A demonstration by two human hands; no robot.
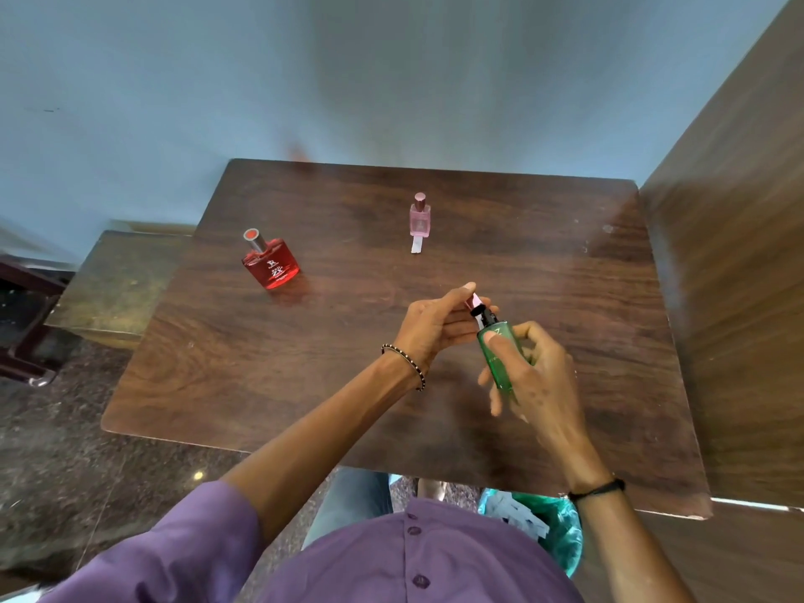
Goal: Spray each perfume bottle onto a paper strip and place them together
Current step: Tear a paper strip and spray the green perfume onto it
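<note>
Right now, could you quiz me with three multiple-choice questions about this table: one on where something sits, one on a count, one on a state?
1. Where is the paper strip that lies on the table?
A. against the pink bottle
B. beside the red bottle
C. at the near edge

2. How many perfume bottles show?
A. two
B. three
C. four

3. The green bottle is:
A. lying flat
B. standing capped
C. held in the right hand

Answers: 1 A, the strip pokes out at the pink bottle. 2 B, pink, red bottle, green bottle. 3 C, the right hand grips it while the left hand holds a strip at its nozzle.

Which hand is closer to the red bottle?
Left. The left hand holds a paper strip, apart from the red bottle; the right hand is farther, gripping the green bottle.
</note>
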